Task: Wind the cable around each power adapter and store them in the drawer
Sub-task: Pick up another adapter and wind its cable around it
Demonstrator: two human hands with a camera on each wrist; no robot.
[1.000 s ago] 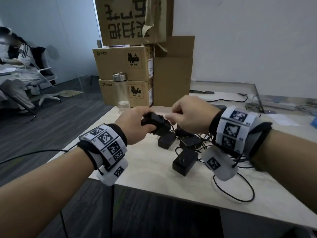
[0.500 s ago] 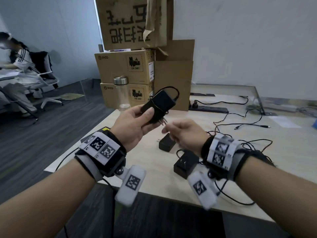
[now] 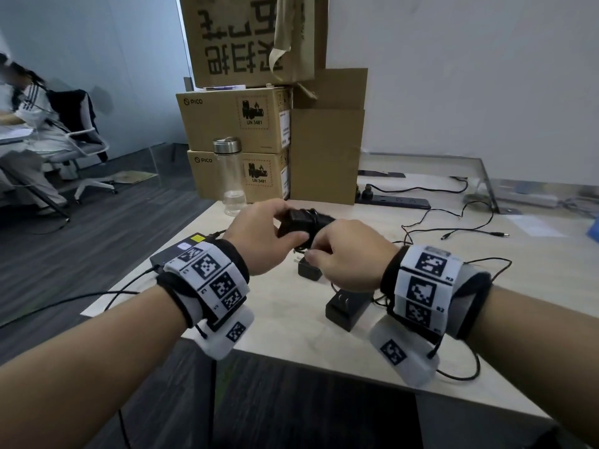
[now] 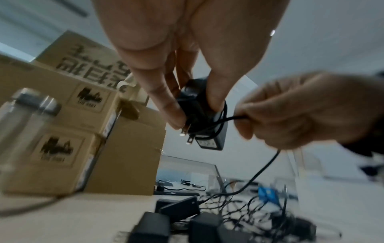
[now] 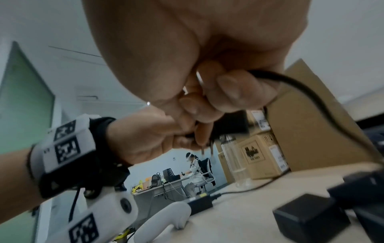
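My left hand (image 3: 269,236) grips a black power adapter (image 3: 299,220) above the table, thumb and fingers on its sides (image 4: 199,111), prongs pointing down. Several turns of its thin black cable (image 4: 216,123) lie around the body. My right hand (image 3: 343,251) pinches that cable (image 5: 290,82) close beside the adapter, and the loose length hangs down to the table. More black adapters (image 3: 348,307) (image 3: 309,270) lie on the table below my hands, with tangled cables (image 3: 453,222) to the right. No drawer shows in any view.
A clear bottle (image 3: 230,176) with a metal cap stands at the table's far left edge, before stacked cardboard boxes (image 3: 240,147). A power strip (image 3: 393,200) lies at the back. A flat black device (image 3: 176,254) sits left of my left wrist. A person sits at a desk far left.
The left hand had lifted the adapter with its prongs showing, then lowered it again. The right hand came back up to the adapter with the cable; wraps now lie around the body.
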